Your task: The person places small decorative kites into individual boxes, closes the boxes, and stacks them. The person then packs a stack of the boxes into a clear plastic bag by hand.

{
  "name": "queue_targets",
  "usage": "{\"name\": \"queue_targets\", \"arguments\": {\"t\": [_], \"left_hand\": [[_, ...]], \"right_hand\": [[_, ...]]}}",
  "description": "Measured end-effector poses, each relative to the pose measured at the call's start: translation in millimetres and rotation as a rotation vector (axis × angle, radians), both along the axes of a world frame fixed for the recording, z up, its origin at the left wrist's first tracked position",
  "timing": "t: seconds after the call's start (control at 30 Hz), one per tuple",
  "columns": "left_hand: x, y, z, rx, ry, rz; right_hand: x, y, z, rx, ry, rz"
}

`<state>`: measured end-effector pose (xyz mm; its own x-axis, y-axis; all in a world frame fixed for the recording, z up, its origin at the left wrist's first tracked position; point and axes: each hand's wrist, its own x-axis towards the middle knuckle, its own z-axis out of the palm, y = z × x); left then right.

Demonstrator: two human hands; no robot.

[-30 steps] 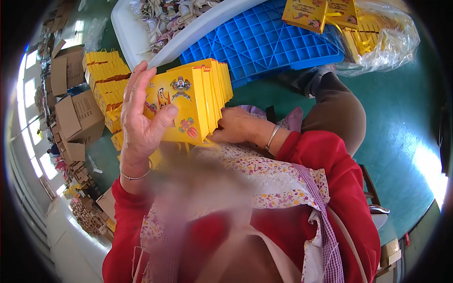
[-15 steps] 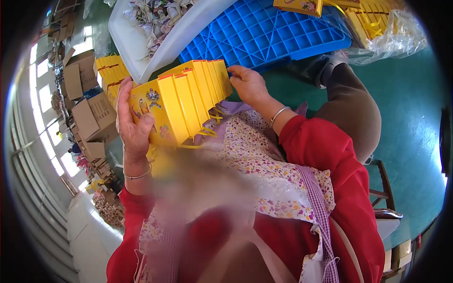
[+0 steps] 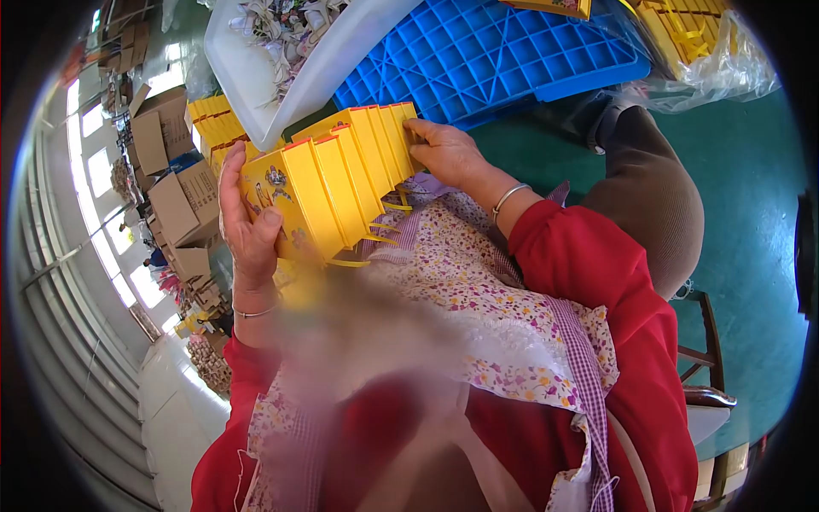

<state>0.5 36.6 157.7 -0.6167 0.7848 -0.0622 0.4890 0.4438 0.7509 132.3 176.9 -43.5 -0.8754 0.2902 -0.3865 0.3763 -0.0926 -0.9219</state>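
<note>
A row of yellow gift boxes [image 3: 341, 175], pressed together side by side, is held up over my lap. Their edges show red, and yellow ribbons dangle from the lower side. My left hand [image 3: 250, 226] supports the near end, palm and thumb against the box face with colourful printed pictures. At the far end, my right hand [image 3: 448, 154] grips the last box, its fingers partly hidden behind it. The boxes span the space between both hands.
A white plastic tub [image 3: 299, 98] holding small pale decorations stands beyond the boxes, beside a blue plastic grid crate [image 3: 478, 60]. More yellow boxes [image 3: 215, 119] sit at the left and others, in clear plastic [image 3: 734, 77], at upper right. Cardboard cartons [image 3: 186, 205] line the left.
My right hand has closed in against the far end of the row. The boxes stay between my hands, and the whole view has shifted slightly.
</note>
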Motion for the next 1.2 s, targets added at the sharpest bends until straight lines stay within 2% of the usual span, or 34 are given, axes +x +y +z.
{"name": "queue_targets", "arguments": {"t": [0.17, 0.27, 0.47, 0.57, 0.77, 0.87, 0.97, 1.2], "left_hand": [[0.3, 0.0, -1.6, 0.011, -0.007, 0.004], [2.4, 1.9, -0.4, 0.013, -0.013, 0.001], [2.0, 3.3, -1.4, -0.038, 0.057, 0.006], [5.3, 4.5, -0.7, 0.019, -0.025, 0.013], [4.6, 4.5, 0.2, 0.004, 0.0, -0.002], [5.9, 6.2, -0.5, 0.017, -0.018, -0.002], [5.2, 4.0, -1.1, 0.018, -0.024, 0.012], [5.0, 3.3, -1.4, 0.031, -0.021, 0.01]], "right_hand": [[-7.7, -1.1, 2.0, -0.134, -0.044, -0.086], [-7.6, 6.4, 17.0, -0.199, -0.09, -0.055], [-10.5, 1.8, 19.7, -0.125, -0.12, -0.059], [-11.7, 6.1, 26.8, -0.1, -0.133, -0.045], [-11.2, 5.7, 39.9, 0.166, 0.002, -0.211], [-11.3, -0.1, 30.6, 0.607, 0.308, -0.375], [-10.6, 6.3, 39.9, 0.912, 0.504, -0.314], [-2.8, 2.6, 45.8, 0.98, 0.67, -0.228]]}}
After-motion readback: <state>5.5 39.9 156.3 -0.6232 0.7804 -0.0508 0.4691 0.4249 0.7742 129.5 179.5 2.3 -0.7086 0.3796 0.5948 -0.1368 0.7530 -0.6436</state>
